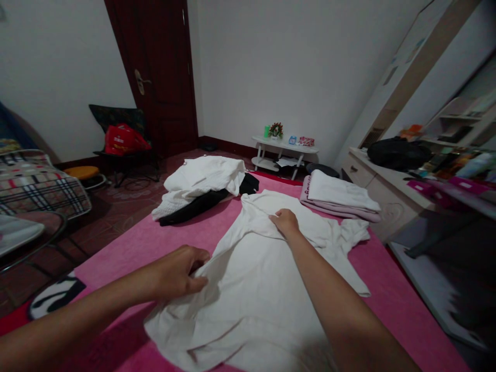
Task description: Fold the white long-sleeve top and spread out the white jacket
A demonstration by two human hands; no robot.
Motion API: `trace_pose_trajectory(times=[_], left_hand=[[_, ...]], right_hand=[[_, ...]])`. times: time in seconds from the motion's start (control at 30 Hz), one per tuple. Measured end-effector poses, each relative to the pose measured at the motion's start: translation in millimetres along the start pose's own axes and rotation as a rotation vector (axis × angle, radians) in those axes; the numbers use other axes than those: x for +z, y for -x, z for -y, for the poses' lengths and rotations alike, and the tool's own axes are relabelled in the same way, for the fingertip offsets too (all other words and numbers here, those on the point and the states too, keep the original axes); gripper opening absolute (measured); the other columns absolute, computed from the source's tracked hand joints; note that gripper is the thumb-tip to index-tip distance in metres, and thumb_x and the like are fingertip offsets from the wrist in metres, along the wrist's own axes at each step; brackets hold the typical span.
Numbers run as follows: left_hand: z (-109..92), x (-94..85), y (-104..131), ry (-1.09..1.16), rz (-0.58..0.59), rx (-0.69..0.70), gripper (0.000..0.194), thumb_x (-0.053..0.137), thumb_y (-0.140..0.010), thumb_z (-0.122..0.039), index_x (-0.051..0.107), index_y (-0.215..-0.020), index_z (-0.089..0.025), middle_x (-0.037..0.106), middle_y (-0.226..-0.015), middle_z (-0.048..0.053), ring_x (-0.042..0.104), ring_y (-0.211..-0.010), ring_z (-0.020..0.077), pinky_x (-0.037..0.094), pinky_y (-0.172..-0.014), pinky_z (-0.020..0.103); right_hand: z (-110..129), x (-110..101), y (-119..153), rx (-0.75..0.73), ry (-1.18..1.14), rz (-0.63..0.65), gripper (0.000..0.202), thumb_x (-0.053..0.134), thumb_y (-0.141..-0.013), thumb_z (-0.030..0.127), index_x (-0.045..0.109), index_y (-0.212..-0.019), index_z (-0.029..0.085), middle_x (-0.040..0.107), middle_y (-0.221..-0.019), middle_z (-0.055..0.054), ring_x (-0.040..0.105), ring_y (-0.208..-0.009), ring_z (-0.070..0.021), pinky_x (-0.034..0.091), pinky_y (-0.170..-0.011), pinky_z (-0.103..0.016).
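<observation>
A white short-sleeved shirt lies spread over the pink blanket, its one visible sleeve out to the right. My left hand pinches the shirt's left edge, with the cloth lifted a little between thumb and fingers. Farther up, my right hand is closed on a fold of the same shirt near its upper part. Some wrinkles run across the lower part of the shirt near me.
Behind on the left is a pile of white clothes over a black garment. A folded white and pink stack lies at the back right. A dresser flanks the right side; a low white table stands beyond.
</observation>
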State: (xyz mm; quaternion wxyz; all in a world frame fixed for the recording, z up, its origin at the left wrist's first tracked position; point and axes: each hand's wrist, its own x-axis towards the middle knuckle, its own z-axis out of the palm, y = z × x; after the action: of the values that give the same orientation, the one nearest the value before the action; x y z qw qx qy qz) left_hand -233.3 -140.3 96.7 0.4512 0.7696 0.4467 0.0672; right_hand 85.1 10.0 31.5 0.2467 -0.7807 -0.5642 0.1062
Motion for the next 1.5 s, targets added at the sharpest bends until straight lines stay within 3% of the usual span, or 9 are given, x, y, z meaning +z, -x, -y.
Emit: trace_pose_trajectory(times=[0.1, 0.43, 0.63, 0.7, 0.83, 0.9, 1.17, 1.37, 1.5], left_hand=[[-22.5, 0.6, -3.3, 0.059, -0.015, 0.044, 0.016, 0.056, -0.078, -0.032, 0.053, -0.082, -0.017, 0.056, -0.068, -0.003, 0.048, -0.056, 0.0097, 0.029, -0.049, 0.019], [-81.9, 34.0, -29.4, -0.027, 0.1, 0.273, 0.008, 0.055, -0.075, -0.021, 0.05, -0.071, -0.017, 0.041, -0.058, -0.006, 0.035, -0.05, 0.0068, 0.024, -0.044, 0.02], [-79.7, 55.3, -68.7, 0.094, 0.667, 0.137, 0.035, 0.064, -0.076, -0.05, 0.058, -0.067, -0.016, 0.056, -0.061, -0.001, 0.053, -0.051, 0.0112, 0.042, -0.051, 0.021], [-73.5, 55.1, -93.1, 0.043, 0.497, 0.176, 0.037, 0.056, -0.082, -0.05, 0.059, -0.067, -0.016, 0.061, -0.066, 0.002, 0.059, -0.058, 0.0144, 0.047, -0.058, 0.024], [-53.6, 52.6, -143.9, -0.356, -0.243, 0.326, 0.025, 0.05, -0.088, -0.034, 0.066, -0.095, -0.016, 0.067, -0.1, 0.01, 0.06, -0.097, 0.0236, 0.046, -0.087, 0.034], [-41.2, 56.7, -161.3, -0.489, -0.376, 0.343, 0.035, 0.05, -0.088, -0.034, 0.06, -0.115, -0.015, 0.058, -0.124, 0.015, 0.052, -0.117, 0.0282, 0.039, -0.101, 0.042], [-16.5, 74.3, -176.3, -0.589, -0.421, 0.364, 0.055, 0.039, -0.093, -0.041, 0.037, -0.143, -0.017, 0.03, -0.152, 0.015, 0.026, -0.141, 0.0293, 0.02, -0.115, 0.05], [-17.2, 71.3, -176.9, -0.537, -0.448, 0.366, 0.053, 0.042, -0.091, -0.038, 0.042, -0.14, -0.016, 0.034, -0.15, 0.015, 0.028, -0.14, 0.0297, 0.021, -0.115, 0.049], [-16.6, 72.4, -178.2, -0.486, -0.454, 0.379, 0.051, 0.044, -0.09, -0.036, 0.044, -0.137, -0.017, 0.034, -0.15, 0.014, 0.027, -0.14, 0.0294, 0.02, -0.116, 0.047]], right_hand=[[-3.6, -18.3, -11.3, -0.017, -0.035, -0.019, 0.027, 0.065, -0.075, 0.043, 0.072, -0.075, 0.017, 0.07, -0.074, -0.007, 0.064, -0.071, -0.0187, 0.042, -0.06, -0.025], [-25.1, -85.8, -15.1, 0.034, 0.059, -0.145, 0.027, 0.061, -0.074, 0.044, 0.072, -0.071, 0.02, 0.068, -0.069, -0.005, 0.062, -0.068, -0.0189, 0.037, -0.055, -0.025], [-36.2, -79.6, -1.0, 0.036, 0.461, -0.103, 0.021, 0.059, -0.077, 0.024, 0.072, -0.094, 0.021, 0.067, -0.099, -0.011, 0.065, -0.086, -0.0241, 0.044, -0.067, -0.03], [-29.9, -75.0, 2.6, -0.033, 0.55, -0.149, 0.031, 0.055, -0.078, 0.013, 0.068, -0.106, 0.019, 0.06, -0.114, -0.015, 0.064, -0.089, -0.0243, 0.045, -0.069, -0.031], [-11.1, -55.2, -0.6, -0.314, 0.479, -0.222, 0.033, 0.052, -0.08, 0.008, 0.065, -0.108, 0.02, 0.058, -0.113, -0.012, 0.061, -0.093, -0.0226, 0.045, -0.076, -0.032], [-0.7, -37.4, -7.3, -0.436, 0.316, -0.165, 0.029, 0.052, -0.079, 0.008, 0.067, -0.102, 0.021, 0.06, -0.108, -0.008, 0.06, -0.093, -0.0197, 0.044, -0.083, -0.031], [46.1, 33.0, -45.4, -0.375, 0.002, -0.04, 0.051, 0.064, -0.076, 0.023, 0.053, -0.125, 0.015, 0.064, -0.114, -0.008, 0.06, -0.104, -0.0177, 0.044, -0.089, -0.026], [44.8, 32.8, -77.1, -0.112, 0.106, -0.031, 0.023, 0.056, -0.084, 0.031, 0.069, -0.089, 0.013, 0.069, -0.09, -0.015, 0.066, -0.091, -0.0258, 0.048, -0.077, -0.031], [36.3, 32.0, -81.9, -0.067, 0.149, -0.101, 0.033, 0.061, -0.081, 0.026, 0.062, -0.112, 0.014, 0.061, -0.115, -0.019, 0.064, -0.101, -0.0265, 0.048, -0.083, -0.033]])
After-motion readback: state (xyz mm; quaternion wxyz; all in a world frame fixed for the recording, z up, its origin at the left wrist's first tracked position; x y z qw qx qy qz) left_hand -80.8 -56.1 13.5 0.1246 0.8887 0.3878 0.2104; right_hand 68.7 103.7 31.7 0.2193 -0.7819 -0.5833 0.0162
